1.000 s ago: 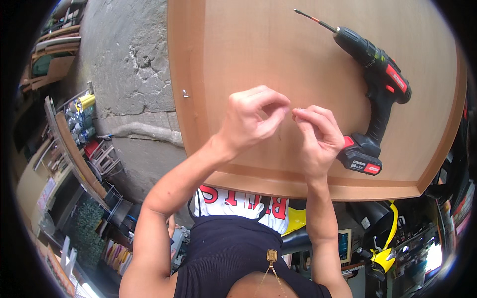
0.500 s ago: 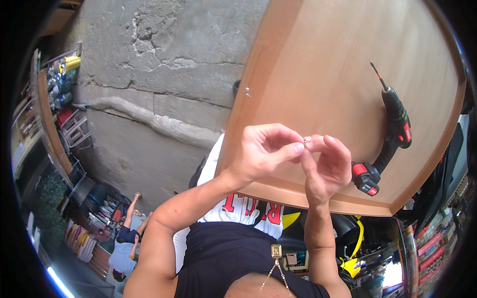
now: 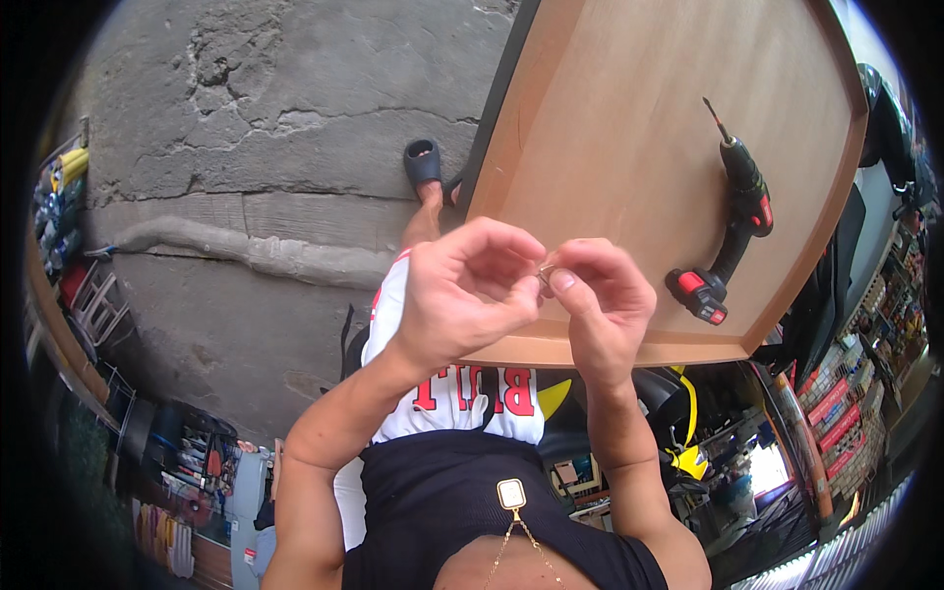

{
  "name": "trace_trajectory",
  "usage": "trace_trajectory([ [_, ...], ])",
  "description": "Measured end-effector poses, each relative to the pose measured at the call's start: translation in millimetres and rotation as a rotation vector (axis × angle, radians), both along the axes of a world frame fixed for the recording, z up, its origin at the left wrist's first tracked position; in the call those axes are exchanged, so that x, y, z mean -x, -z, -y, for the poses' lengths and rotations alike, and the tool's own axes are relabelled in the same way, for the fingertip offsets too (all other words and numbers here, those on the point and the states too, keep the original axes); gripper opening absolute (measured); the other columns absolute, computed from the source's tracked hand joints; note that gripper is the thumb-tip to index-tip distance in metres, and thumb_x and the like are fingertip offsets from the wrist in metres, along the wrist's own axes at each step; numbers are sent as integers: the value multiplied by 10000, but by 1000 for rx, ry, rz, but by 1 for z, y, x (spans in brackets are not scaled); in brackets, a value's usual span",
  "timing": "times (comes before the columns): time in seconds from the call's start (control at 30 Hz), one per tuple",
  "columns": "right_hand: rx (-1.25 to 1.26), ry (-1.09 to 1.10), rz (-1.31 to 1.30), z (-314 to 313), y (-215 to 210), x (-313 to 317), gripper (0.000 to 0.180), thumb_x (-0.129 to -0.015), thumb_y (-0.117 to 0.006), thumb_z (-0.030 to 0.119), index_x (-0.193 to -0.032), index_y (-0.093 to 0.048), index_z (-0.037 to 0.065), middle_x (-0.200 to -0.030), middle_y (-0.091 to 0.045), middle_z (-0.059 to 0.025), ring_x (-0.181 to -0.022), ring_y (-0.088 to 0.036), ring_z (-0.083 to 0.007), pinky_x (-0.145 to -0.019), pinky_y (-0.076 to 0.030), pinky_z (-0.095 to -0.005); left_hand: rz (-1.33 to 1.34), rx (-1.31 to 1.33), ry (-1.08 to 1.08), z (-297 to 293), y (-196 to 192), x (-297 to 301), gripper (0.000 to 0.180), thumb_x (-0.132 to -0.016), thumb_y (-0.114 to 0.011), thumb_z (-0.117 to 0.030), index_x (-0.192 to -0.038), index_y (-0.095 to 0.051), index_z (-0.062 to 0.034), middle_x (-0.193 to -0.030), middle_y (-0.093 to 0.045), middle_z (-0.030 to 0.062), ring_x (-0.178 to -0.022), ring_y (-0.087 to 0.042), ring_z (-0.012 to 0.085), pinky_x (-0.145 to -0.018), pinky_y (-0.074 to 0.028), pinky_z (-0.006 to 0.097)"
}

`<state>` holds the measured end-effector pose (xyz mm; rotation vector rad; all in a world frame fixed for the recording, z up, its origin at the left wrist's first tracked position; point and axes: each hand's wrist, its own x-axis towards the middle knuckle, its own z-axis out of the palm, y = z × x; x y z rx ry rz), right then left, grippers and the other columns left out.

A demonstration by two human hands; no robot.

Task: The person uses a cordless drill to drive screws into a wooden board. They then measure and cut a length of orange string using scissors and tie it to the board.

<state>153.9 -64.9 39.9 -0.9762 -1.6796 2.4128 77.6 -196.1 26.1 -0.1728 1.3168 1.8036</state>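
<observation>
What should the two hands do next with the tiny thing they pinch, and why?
Probably lower the small metal piece to the light brown wooden board: the left hand and right hand pinch it together above the board's near edge, while the black and red cordless drill lies untouched.

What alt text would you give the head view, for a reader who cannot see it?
Both hands, left hand and right hand, pinch a small metal part between their fingertips above a wooden board. A black and red cordless drill lies on the board to the right, with cracked concrete floor to the left.
</observation>
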Motion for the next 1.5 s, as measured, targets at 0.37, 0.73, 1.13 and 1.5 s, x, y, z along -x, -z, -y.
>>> trace_trajectory([
  [0.37, -30, -107, 114, 5, -15, 10, 204, -784, -671, -66, -983, -628, -61, -914, -626, -86, -835, -583, -125, -720, -463, -254, -650, 56, 189, 21, -3, 24, 311, -751, -679, 71, -1041, -573, 28, -801, -686, 96, -755, -685, 142, -666, -556, 243],
  [0.73, -308, -129, -70, 8, -16, 11, 198, -729, -691, -107, -912, -639, -55, -866, -656, -132, -803, -637, -179, -705, -502, -280, -830, 0, 214, 30, -6, 40, 272, -691, -751, 74, -921, -614, 25, -796, -692, 136, -744, -699, 201, -650, -556, 280],
  [1.13, -674, -212, -299, -2, -14, 16, 253, -668, -738, -103, -896, -666, -18, -893, -647, -140, -791, -648, -234, -650, -543, -309, -941, -87, 239, 17, -9, 46, 302, -669, -782, 38, -905, -597, -1, -719, -674, 130, -660, -688, 221, -578, -551, 286],
  [1.5, -45, -66, -155, -14, -12, -5, 212, -736, -709, -72, -937, -690, -8, -929, -623, -104, -837, -617, -183, -711, -498, -291, -842, -292, 297, -12, 7, 50, 221, -723, -762, -32, -904, -655, 36, -718, -662, 140, -629, -649, 217, -548, -502, 268],
])
